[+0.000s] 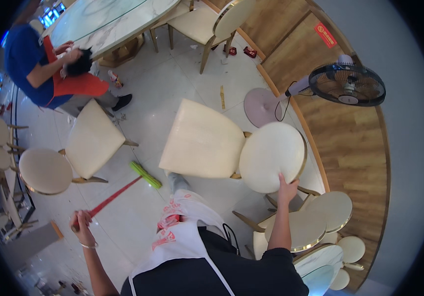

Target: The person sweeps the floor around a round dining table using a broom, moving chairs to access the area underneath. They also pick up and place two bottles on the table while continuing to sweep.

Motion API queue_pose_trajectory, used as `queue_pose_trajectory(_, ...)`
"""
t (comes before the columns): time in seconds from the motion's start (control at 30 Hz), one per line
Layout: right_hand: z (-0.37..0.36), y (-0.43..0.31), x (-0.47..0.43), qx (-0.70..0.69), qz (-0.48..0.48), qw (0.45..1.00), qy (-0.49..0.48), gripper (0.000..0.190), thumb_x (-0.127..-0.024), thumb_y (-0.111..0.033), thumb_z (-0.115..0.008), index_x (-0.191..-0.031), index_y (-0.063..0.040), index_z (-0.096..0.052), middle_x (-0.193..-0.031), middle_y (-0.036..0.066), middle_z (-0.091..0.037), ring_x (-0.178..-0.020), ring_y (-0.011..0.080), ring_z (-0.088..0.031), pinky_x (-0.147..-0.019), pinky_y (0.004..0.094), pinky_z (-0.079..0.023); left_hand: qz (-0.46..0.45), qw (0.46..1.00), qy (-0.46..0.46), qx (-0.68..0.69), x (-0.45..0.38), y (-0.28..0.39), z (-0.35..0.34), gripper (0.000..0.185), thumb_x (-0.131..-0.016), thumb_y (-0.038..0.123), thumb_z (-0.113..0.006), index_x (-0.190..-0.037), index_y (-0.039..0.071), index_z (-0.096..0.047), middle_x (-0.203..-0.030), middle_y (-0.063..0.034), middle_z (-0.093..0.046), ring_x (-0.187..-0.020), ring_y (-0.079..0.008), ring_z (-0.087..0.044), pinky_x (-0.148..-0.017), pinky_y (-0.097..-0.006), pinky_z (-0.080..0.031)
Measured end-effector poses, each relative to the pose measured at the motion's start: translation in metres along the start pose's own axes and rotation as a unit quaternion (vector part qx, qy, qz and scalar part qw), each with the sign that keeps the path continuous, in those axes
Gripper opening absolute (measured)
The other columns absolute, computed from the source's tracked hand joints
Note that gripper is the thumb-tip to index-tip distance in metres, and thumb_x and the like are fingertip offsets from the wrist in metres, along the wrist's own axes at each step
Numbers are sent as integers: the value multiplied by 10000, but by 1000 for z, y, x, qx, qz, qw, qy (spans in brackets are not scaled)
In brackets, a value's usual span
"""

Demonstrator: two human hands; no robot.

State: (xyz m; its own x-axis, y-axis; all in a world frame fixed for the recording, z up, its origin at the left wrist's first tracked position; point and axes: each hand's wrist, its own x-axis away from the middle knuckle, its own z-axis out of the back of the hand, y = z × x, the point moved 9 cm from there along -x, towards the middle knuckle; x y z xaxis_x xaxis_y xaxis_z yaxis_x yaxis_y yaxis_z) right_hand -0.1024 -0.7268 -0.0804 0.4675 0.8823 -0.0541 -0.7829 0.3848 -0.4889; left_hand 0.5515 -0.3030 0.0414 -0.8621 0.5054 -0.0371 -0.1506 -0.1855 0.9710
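My left hand is closed around the end of the red handle of a broom, whose green bristle head rests on the tiled floor. With my right hand I grip the edge of the round back of a cream upholstered chair. The thumb lies on the padding; the other fingers are partly hidden behind the gold rim. That chair stands before me, its seat turned to the left. Another cream chair stands to the left, beyond the broom. Small litter lies on the floor past my chair.
A pedestal fan stands by the wood-panelled wall. A person in a blue shirt and red apron is beside a marble-topped table. More chairs crowd the lower right. Red boxes and a can-like item lie on the floor.
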Motion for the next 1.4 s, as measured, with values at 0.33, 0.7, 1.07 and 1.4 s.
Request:
queue_pose_trajectory(0.33, 128, 208, -44, 209, 12, 976, -54, 541, -770, -288, -766, -1171, 28, -590, -1021, 203, -676, -922, 335, -664, -813, 432, -517, -67, 996, 40, 34, 0, 28, -36, 402, -979, 120, -453, -594, 88, -342, -524, 10, -337, -510, -102, -331, -585, -275, -374)
queue_pose_trajectory(0.7, -77, -179, 158, -185, 376, 815, -401, 690, -761, -166, -738, -1355, -21, -420, -1309, 201, -481, -1191, 340, -480, -1008, 387, -387, -339, 905, -199, 160, 86, 203, -143, 321, -792, 50, -551, -529, 56, -368, -459, -42, -415, -386, -179, -440, -470, -324, -487)
queue_pose_trajectory(1.07, -194, -360, 228, -339, 584, 601, -427, 172, -749, -65, -656, -919, -49, -631, -722, 135, -618, -659, 334, -606, -607, 399, -479, -210, 943, -178, 189, -5, 175, -263, 265, -853, 83, -592, -608, 26, -510, -597, -73, -574, -586, -209, -583, -724, -388, -517)
queue_pose_trajectory(1.4, -410, -310, -10, 115, 500, 772, -376, 410, -718, -170, -743, -1118, -182, -652, -1237, 125, -557, -1199, 374, -474, -886, 555, -472, 41, 948, -302, 91, -81, -36, -537, 92, -882, 49, -650, -940, -11, -610, -1287, -167, -579, -1116, -237, -569, -943, -301, -428)
